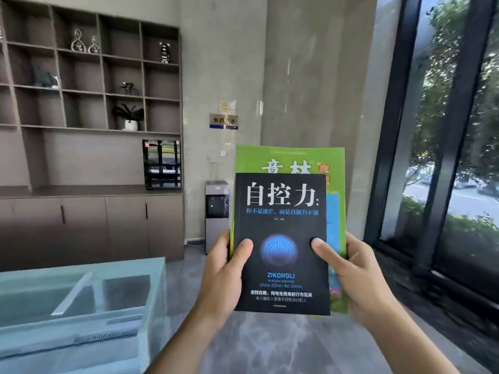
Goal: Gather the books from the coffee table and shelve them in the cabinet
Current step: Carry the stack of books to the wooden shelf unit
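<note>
The cabinet (89, 157) fills the left wall, with open cubbyholes above, a wide recess at mid-height and closed doors below. A dark-framed window (445, 130) runs down the right side, with trees behind the glass. At lower left is the corner of a glass coffee tabletop (81, 306).

Both books are held in the air over the grey floor, right of the tabletop and well apart from the cabinet. They are in front of the bare wall between the cabinet and the window.

The green book (334, 163) is the larger one and sits at the back. It is upright, with its long axis vertical and its top edge pointing up. The black book (280, 238) lies flat against its front, also upright and long axis vertical. Its cover faces the camera with the title reading right way up. The green book shows above it and along its right side.

The left hand (224, 276) grips the stack at its left edge, with the thumb pressed on the black cover and the fingers hidden behind. The right hand (359, 276) grips the right edge the same way, with its thumb on the black cover.

A water dispenser (216, 211) stands against the wall just beside the cabinet. A potted plant (129, 117) sits in one of the lower cubbyholes.
</note>
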Demonstrator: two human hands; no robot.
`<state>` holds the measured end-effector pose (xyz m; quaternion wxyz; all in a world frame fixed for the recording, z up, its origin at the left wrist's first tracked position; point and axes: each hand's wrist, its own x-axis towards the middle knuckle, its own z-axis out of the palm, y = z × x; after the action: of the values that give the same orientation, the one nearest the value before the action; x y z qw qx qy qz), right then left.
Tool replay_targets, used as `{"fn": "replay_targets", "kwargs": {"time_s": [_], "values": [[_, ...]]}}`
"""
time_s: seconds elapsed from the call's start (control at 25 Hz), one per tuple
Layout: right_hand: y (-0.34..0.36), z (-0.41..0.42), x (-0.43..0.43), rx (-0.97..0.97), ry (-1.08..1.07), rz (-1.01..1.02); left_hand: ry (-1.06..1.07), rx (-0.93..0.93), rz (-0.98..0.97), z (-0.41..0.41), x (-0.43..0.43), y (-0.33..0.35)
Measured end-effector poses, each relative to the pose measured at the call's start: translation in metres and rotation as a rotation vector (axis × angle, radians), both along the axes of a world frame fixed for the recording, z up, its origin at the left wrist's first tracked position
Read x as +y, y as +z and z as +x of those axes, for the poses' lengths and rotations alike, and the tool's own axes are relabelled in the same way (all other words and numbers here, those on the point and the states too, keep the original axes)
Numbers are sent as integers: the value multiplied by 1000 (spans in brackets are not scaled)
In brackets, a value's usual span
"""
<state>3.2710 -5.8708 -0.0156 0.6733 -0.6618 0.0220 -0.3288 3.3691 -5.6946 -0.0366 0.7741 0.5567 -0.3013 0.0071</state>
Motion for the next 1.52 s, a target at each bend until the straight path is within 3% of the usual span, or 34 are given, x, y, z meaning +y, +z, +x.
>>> {"fn": "replay_targets", "kwargs": {"time_s": [0.44,0.68,0.92,1.52], "values": [[9,386,-120,11,85,-6,152,-43,39,362,-102,9],[-29,612,-188,18,228,-9,248,19,-10,564,-164,-26],[-11,839,-255,31,352,-23,343,37,-39,761,-225,-9],[9,1361,-296,-17,530,-29,535,-43,-83,1255,-269,2]]}}
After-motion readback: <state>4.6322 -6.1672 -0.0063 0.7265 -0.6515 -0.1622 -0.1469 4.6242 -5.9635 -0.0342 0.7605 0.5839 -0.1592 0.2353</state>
